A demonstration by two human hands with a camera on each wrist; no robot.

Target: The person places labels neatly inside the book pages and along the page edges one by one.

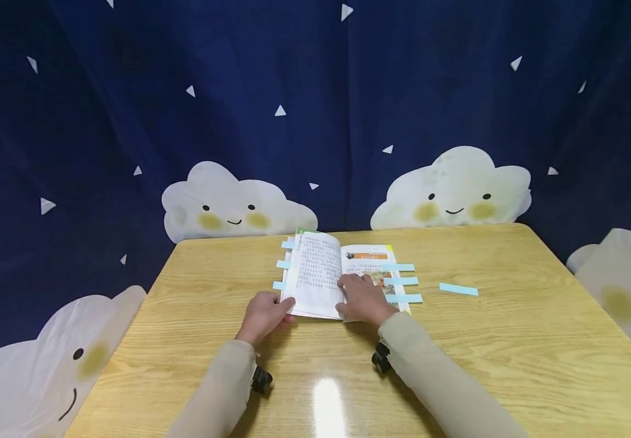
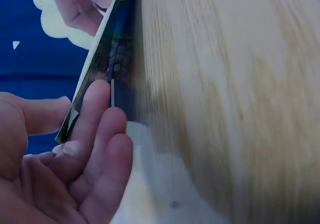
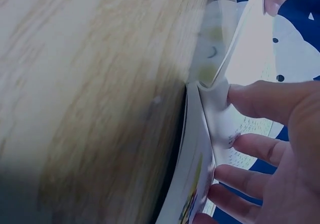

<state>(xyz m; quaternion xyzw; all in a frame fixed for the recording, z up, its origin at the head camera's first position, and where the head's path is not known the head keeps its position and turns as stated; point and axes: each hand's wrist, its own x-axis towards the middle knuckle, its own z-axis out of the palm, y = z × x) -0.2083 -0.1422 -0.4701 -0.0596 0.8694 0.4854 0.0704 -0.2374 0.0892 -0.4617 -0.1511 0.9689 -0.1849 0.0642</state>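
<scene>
An open book (image 1: 315, 264) with printed pages lies on the wooden table, its left side raised off the surface. My left hand (image 1: 263, 315) pinches the lower left corner, thumb on the page and fingers underneath. In the left wrist view, the dark cover (image 2: 120, 28) shows above the fingertips. With fingers extended, my right hand (image 1: 367, 299) presses on the pages beside the spine. The page bulges at the gutter (image 3: 217, 103) under the thumb and fingertips. Light blue strips (image 1: 401, 281) stick out from the right edge, and more blue strips (image 1: 283, 264) from the left.
One loose blue strip (image 1: 459, 289) lies on the table (image 1: 512, 340) to the right of the book. Behind the table hangs a dark blue curtain (image 1: 337, 109) printed with white clouds and triangles. Each wrist carries a small black camera (image 1: 262, 381).
</scene>
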